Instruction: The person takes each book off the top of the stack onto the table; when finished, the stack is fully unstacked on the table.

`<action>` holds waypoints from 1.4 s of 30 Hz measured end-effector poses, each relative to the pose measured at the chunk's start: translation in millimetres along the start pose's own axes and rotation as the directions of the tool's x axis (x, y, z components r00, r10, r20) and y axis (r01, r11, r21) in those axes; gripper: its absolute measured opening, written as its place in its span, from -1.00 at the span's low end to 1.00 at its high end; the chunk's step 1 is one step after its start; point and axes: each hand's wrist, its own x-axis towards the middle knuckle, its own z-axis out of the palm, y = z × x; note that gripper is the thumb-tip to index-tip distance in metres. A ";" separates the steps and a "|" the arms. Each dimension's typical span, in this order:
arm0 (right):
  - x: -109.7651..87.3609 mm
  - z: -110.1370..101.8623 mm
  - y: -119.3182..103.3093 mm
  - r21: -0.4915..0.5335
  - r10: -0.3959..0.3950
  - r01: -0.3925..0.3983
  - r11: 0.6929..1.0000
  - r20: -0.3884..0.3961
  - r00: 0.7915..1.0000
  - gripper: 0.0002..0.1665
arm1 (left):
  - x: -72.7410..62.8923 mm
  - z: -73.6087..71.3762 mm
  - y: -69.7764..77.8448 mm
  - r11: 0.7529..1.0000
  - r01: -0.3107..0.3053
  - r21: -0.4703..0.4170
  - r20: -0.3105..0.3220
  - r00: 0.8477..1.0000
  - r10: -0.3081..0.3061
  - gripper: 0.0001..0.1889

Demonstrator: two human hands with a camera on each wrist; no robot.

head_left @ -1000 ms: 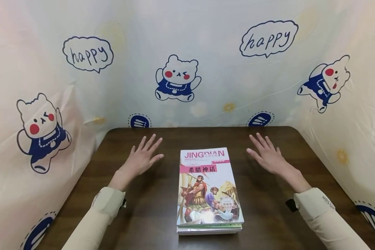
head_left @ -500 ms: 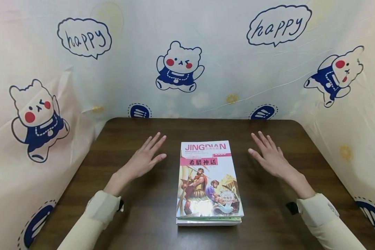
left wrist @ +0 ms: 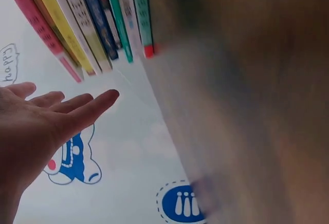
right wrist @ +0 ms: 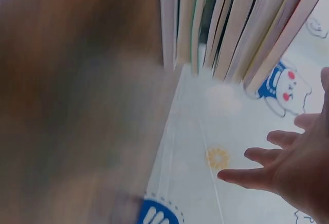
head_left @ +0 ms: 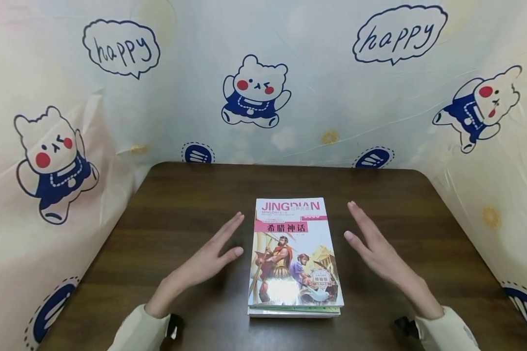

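Books in a low stack lie near the middle of the dark wooden table, slightly toward its near edge, and every place below is given from that stack. Its top cover shows "JINGDIAN" in pink letters over a painted scene of armoured figures, and the edges of a few more volumes show beneath it at the near end. Just to the stack's left, the left hand is turned on edge with the palm facing the books, fingers straight and close together, thumb pointing at the cover; it holds nothing, and a narrow strip of table shows between it and the stack. Just to the stack's right, the right hand mirrors it, palm inward, fingers extended and slightly spread, also holding nothing and apart from the books. From the left wrist view, the spines of the stack appear side by side in pink, yellow, blue and green, with the flat fingers below them; the table there is blurred. From the right wrist view, the page edges show, with that hand's fingers loosely apart. Beyond the stack and on both sides rises a pale plastic sheet printed with bears and "happy" bubbles.
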 end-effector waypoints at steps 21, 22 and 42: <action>-42.1 52.2 -40.0 0.348 0.081 -0.115 0.930 0.110 0.991 -0.15 | -33.2 45.7 24.1 0.982 0.031 -0.186 -0.001 0.999 -0.032 -0.15; -43.7 53.4 -40.3 0.357 0.084 -0.120 0.926 0.114 0.990 -0.14 | -33.3 46.7 24.4 0.982 0.033 -0.186 -0.006 0.999 -0.035 -0.15; -46.2 64.7 -44.6 0.415 0.210 -0.245 0.876 0.129 0.969 -0.15 | -35.0 55.8 33.3 0.958 0.156 -0.242 0.019 0.988 -0.156 -0.11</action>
